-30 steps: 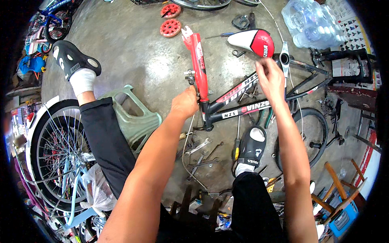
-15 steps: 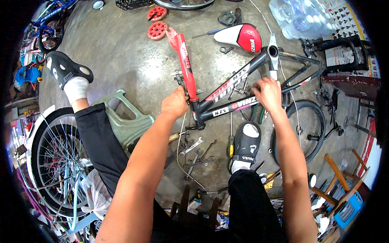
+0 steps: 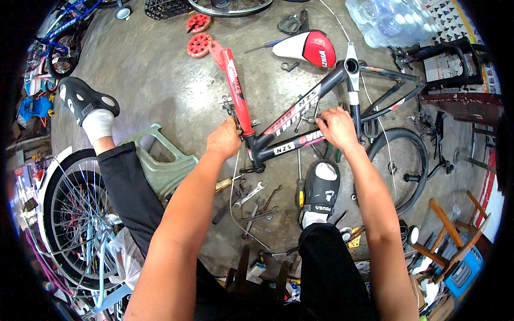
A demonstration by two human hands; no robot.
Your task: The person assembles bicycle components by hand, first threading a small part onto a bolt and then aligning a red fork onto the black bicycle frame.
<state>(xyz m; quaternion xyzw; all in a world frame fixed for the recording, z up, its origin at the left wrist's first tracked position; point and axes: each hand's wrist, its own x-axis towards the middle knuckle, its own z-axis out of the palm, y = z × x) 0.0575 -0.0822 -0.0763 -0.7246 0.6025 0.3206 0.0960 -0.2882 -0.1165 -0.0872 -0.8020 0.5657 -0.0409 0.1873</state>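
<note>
A black bicycle frame [image 3: 289, 144] with red and white lettering lies across the middle, a red fork [image 3: 239, 95] fitted at its left end. My left hand [image 3: 225, 138] is closed around the lower end of the red fork, by the head tube. Just above its fingers a metal fitting [image 3: 227, 104] shows behind the fork. Over the lower tube, near the seat tube [image 3: 352, 67], my right hand [image 3: 337, 128] is closed with its fingers bent; the hand covers part of the tube.
Several wrenches [image 3: 250, 195] lie below the frame, near my shoe [image 3: 323, 184]. A red and white saddle [image 3: 308, 49] is beyond it. A green plastic stool [image 3: 160, 160] and a spoked wheel [image 3: 80, 214] stand at left; a black tyre [image 3: 423, 166] lies at right.
The whole view has shifted slightly. My right hand has slid a little left along the lower tube, away from the seat tube. My left hand keeps its place on the fork.
</note>
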